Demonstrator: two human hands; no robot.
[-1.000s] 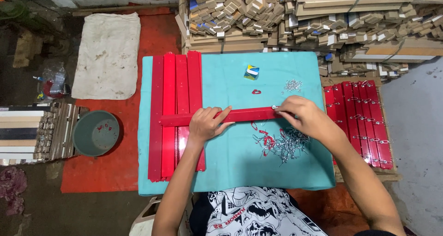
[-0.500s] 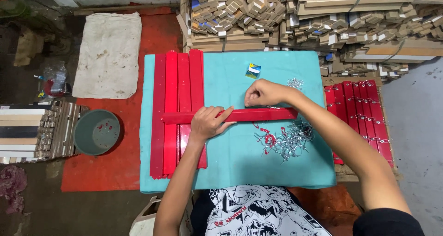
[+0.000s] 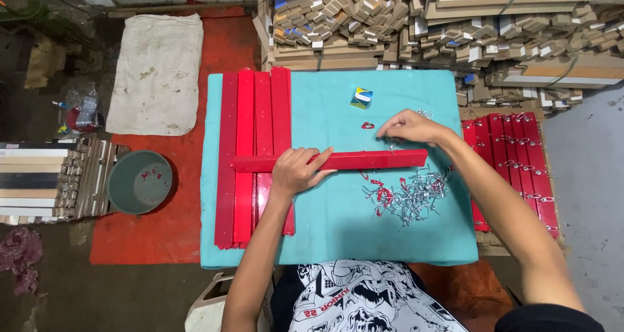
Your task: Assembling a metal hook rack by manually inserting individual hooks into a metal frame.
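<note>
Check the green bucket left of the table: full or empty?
Nearly empty: the green bucket shows its bare bottom with only a few small red bits in it.

Glossy red lacquer on the red strip [image 3: 364, 160], smooth and catching light, and the left hand [image 3: 296, 171] presses flat on that slick paint. Under it, the teal cloth [image 3: 338, 234] covering the surface is matt, soft and slightly creased. Left of the strip's end, the stacked red strips [image 3: 250, 117] show the same shiny painted finish. Just below the strip, the heap of metal hooks [image 3: 406, 199] glints, bright bare wire. Far left of the cloth, a rough off-white sack [image 3: 156, 72], stained and coarse-woven. Beyond the cloth's top edge, raw wooden offcuts [image 3: 364, 20], unpainted, dull and rough-sawn.
</note>
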